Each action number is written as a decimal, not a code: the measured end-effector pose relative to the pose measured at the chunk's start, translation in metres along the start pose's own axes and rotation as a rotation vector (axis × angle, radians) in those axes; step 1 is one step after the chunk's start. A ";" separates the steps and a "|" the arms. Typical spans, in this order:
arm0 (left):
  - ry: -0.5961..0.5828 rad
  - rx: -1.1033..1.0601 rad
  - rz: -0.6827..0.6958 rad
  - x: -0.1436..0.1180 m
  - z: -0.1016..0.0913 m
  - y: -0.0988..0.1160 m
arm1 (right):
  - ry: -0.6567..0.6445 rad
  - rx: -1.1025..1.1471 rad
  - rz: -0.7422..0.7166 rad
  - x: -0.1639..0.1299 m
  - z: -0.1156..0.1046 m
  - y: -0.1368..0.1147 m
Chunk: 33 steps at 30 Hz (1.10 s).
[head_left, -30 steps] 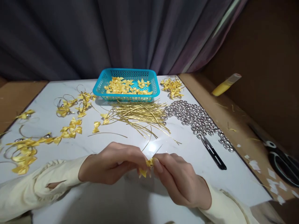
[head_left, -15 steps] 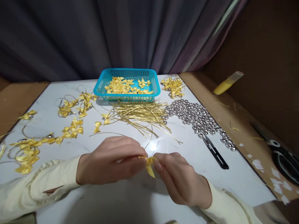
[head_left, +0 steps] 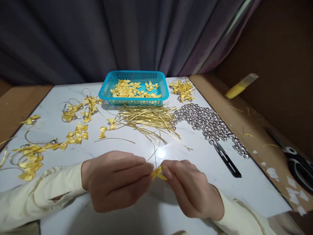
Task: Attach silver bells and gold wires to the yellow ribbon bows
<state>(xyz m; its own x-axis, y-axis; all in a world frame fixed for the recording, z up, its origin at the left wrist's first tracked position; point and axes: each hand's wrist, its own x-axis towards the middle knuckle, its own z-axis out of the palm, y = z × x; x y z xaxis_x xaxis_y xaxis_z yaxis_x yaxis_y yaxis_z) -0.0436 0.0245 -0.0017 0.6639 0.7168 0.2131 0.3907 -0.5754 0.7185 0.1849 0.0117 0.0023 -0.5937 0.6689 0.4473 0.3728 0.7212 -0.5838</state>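
Observation:
Between my two hands is a small yellow ribbon bow (head_left: 158,173), pinched from both sides above the white table (head_left: 181,195). My left hand (head_left: 119,179) is closed on the bow's left side, its fingers hiding part of it. My right hand (head_left: 190,186) grips the right side between thumb and forefinger. Thin gold cord ends (head_left: 155,153) stick up from the bow. Just beyond my hands lies a pile of gold cords (head_left: 149,117). To its right spreads a heap of shiny silver beads (head_left: 207,120), with a black thread snipper (head_left: 227,160) beside it.
A blue basket (head_left: 133,100) of yellow bows stands at the back. Finished-looking bows with cord loops (head_left: 31,156) lie at the left, and another cluster (head_left: 183,88) at back right. Black-handled scissors (head_left: 299,166), paper scraps (head_left: 271,173) and a yellow tube (head_left: 241,87) lie on the right.
My left hand has turned and dropped slightly, with its fingers now more over the bow. The bow has tilted, its tail swinging right. The right hand keeps its pinch.

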 end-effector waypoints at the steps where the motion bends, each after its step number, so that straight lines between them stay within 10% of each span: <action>1: -0.034 -0.002 0.029 0.001 0.000 -0.002 | -0.003 0.001 0.007 0.000 0.000 0.000; 21: 0.034 0.092 0.318 -0.001 0.002 -0.004 | 0.034 0.043 -0.002 0.000 0.000 0.000; 33: 0.283 0.461 0.595 0.011 -0.001 0.012 | 0.045 0.106 -0.083 0.000 0.004 0.004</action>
<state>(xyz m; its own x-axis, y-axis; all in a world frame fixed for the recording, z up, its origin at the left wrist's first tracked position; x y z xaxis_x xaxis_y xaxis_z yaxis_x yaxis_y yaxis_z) -0.0324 0.0256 0.0096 0.6810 0.2760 0.6783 0.2872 -0.9527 0.0994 0.1834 0.0140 -0.0024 -0.5858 0.6169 0.5256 0.2450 0.7530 -0.6108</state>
